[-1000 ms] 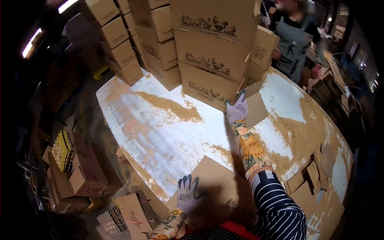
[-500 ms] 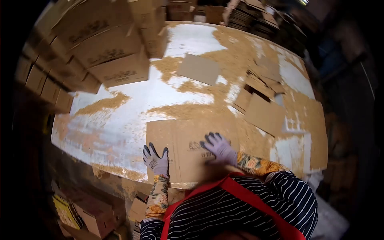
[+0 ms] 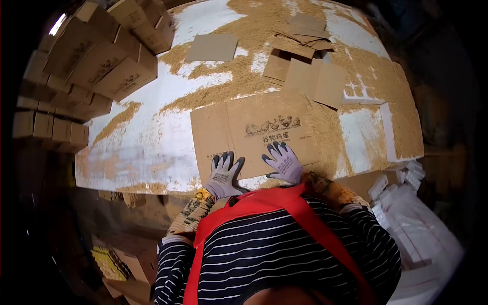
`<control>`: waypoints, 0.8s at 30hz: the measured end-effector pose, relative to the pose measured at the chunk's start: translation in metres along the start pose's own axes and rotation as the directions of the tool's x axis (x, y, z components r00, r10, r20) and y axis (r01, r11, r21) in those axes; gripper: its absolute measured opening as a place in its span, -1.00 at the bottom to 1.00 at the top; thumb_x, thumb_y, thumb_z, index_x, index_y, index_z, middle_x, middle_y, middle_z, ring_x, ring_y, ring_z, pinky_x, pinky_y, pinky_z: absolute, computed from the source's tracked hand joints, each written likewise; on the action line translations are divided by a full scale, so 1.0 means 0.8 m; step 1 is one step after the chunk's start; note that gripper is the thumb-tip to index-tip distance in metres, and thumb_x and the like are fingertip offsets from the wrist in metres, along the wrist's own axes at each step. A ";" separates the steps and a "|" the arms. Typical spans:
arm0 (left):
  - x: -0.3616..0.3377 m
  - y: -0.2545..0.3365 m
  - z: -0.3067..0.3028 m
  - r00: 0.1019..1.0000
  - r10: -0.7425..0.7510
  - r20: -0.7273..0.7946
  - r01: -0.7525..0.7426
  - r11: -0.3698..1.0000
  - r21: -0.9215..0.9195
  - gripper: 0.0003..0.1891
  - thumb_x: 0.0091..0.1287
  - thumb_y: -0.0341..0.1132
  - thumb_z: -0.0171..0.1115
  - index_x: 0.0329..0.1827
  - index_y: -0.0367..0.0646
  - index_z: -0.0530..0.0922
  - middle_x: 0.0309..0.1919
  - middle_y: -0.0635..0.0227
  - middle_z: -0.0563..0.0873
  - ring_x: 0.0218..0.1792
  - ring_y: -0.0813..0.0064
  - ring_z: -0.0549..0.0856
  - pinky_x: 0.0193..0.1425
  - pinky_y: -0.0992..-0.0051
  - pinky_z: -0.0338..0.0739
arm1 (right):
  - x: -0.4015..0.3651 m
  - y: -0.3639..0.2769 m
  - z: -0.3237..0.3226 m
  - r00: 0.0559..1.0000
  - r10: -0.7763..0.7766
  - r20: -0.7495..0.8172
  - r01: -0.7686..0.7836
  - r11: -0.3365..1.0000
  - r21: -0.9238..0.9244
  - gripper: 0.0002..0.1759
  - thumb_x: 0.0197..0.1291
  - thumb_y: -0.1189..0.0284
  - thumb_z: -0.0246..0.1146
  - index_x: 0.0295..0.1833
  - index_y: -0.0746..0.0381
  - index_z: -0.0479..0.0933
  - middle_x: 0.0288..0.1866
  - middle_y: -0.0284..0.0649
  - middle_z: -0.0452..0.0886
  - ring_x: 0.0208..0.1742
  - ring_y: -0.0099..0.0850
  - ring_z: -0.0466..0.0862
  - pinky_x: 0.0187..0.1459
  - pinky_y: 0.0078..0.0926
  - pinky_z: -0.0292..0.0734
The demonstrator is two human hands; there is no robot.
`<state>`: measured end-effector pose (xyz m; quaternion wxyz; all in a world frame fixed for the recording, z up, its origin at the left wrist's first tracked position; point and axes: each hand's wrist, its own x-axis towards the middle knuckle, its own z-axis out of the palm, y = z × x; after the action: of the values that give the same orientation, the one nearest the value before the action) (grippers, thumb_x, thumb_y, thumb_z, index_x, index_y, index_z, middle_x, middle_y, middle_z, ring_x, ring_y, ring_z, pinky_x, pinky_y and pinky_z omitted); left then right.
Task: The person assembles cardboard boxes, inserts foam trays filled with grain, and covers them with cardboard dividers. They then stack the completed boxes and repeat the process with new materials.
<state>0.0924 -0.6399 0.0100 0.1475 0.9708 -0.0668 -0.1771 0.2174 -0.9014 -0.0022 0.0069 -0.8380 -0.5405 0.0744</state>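
Around the flattened carton, which lies at the table's near edge, loose bran-like litter spreads far and right. A heap of cardboard pieces crowds its far-right corner — whether they touch is unclear. Stacked boxes stand far left; a plastic-wrapped bundle sits near right, an open box near left. Counted: one flattened carton, one lone cardboard sheet beyond it, two gloved hands — left hand and right hand, fingers apart on the carton. Heaped pieces overlap too much to count.
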 end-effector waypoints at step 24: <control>0.070 -0.051 -0.265 0.570 -0.529 -0.628 0.525 0.823 -0.217 -0.35 0.16 0.20 0.32 0.13 -0.13 0.65 -0.04 0.07 0.75 0.06 0.07 0.70 0.19 0.20 0.55 | 0.023 0.086 -0.254 0.793 -0.321 -0.517 0.199 0.940 -0.278 -0.34 0.09 0.10 0.41 0.26 0.13 0.42 0.38 -0.09 0.46 0.42 -0.01 0.39 0.42 0.13 0.20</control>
<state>0.2245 -0.5560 0.1690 0.1048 0.9425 0.2825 0.1443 0.3144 -0.8992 0.1906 0.0857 -0.7364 -0.6301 -0.2308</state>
